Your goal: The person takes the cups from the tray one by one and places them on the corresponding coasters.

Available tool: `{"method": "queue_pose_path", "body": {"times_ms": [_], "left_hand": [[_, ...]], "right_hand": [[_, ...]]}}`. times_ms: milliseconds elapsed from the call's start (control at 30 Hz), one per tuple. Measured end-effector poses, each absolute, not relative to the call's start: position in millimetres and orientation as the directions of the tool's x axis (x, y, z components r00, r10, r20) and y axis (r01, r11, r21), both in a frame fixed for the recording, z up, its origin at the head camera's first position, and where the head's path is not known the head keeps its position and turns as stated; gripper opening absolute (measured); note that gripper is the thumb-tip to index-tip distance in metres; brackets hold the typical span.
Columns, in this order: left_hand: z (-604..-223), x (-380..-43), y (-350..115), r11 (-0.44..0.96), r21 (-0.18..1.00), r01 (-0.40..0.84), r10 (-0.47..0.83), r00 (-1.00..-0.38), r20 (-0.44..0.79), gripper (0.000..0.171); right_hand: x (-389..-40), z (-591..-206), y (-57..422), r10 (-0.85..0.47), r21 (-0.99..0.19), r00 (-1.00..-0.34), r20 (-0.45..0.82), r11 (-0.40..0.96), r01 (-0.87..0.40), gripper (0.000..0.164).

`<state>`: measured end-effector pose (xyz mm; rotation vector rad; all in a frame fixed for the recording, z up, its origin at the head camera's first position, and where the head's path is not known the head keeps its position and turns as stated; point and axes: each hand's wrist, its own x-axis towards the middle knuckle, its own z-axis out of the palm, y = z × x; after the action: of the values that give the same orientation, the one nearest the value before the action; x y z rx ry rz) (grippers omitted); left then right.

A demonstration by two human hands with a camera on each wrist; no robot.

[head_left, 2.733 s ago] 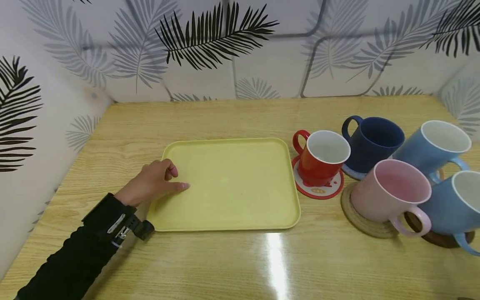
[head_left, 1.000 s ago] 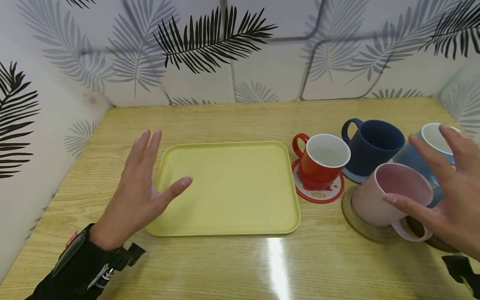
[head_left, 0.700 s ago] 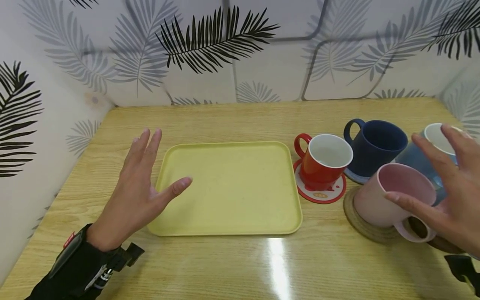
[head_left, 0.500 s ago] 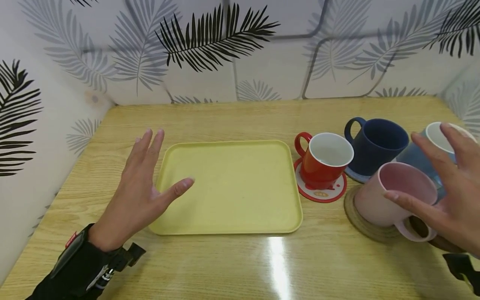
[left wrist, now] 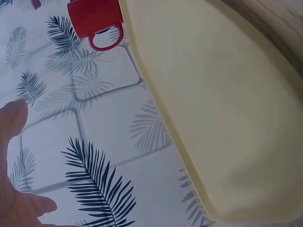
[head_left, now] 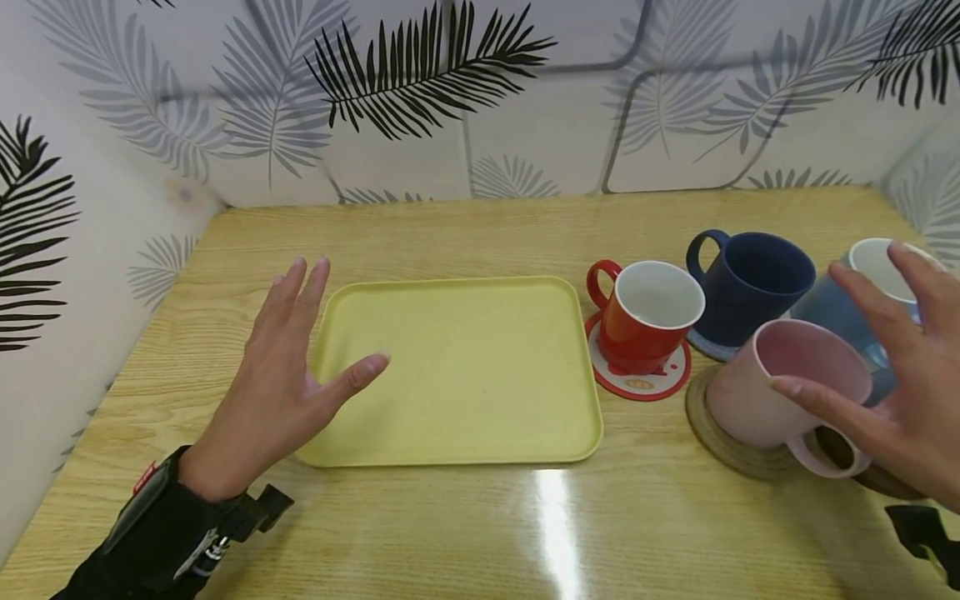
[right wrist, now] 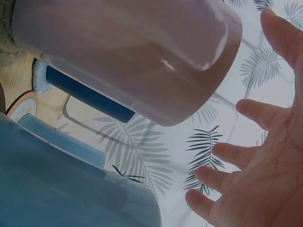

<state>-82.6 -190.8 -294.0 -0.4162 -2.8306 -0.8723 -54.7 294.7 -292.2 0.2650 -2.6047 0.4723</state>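
Note:
My left hand (head_left: 270, 383), its fingers spread, hovers over the left edge of a yellow tray (head_left: 457, 375) and holds nothing. At the right, my right hand (head_left: 911, 392) is also spread, in front of a pink mug (head_left: 780, 392) and a light blue mug (head_left: 832, 308) in the head view. In the right wrist view its fingers stand apart from the pink mug. Another light blue mug (right wrist: 71, 184) shows there; my right hand mostly covers it in the head view. A red mug (head_left: 637, 333) and a navy mug (head_left: 753, 275) stand between tray and hand.
The red mug rests on a round red-and-white coaster (head_left: 641, 387), close to the tray's right edge. Under the pink mug lies a round woven-looking coaster (head_left: 701, 417). A leaf-patterned wall (head_left: 540, 125) closes off the back of the wooden table (head_left: 420, 533).
My left hand was at the tray's left edge with bent fingers; it has risen and spread. My right hand has come in from the right. Both have stayed nearly still over the last second.

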Motion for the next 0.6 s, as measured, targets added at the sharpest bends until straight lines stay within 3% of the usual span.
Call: {"method": "queue_pose_path", "body": {"times_ms": [600], "left_hand": [[-293.3, -82.6, -186.9, 0.789, 0.532, 0.307, 0.225, -0.951, 0.214, 0.097]], "right_hand": [[-52.8, -292.6, 295.9, -0.084, -0.313, -0.869, 0.488, 0.912, -0.264, 0.118]]}}
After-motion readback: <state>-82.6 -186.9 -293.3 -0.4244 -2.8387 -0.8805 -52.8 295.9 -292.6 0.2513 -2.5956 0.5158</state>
